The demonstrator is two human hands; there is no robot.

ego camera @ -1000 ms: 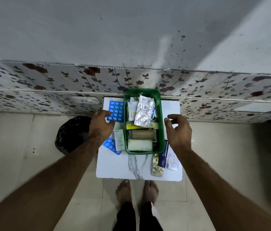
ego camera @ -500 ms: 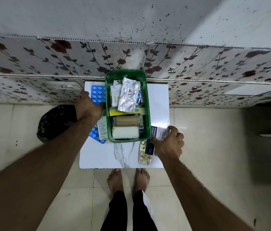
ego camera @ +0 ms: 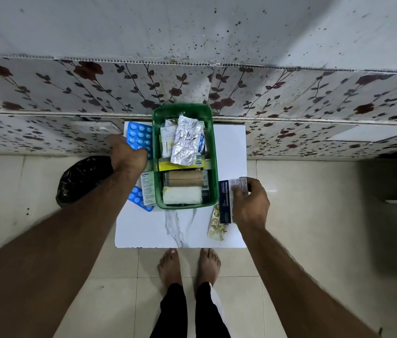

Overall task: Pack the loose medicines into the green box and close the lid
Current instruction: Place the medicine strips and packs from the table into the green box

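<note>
The green box [ego camera: 184,157] stands open on the white table [ego camera: 163,230], its long axis running from the person toward the wall, far end at the table's back edge. Inside lie a foil strip [ego camera: 187,142] and two rolls [ego camera: 183,189]. The left hand [ego camera: 129,156] rests on a blue blister pack [ego camera: 139,136] just left of the box; its grip cannot be told. The right hand [ego camera: 250,203] pinches a dressings packet [ego camera: 226,198] beside the box's near right corner, over a yellow strip [ego camera: 216,225].
</note>
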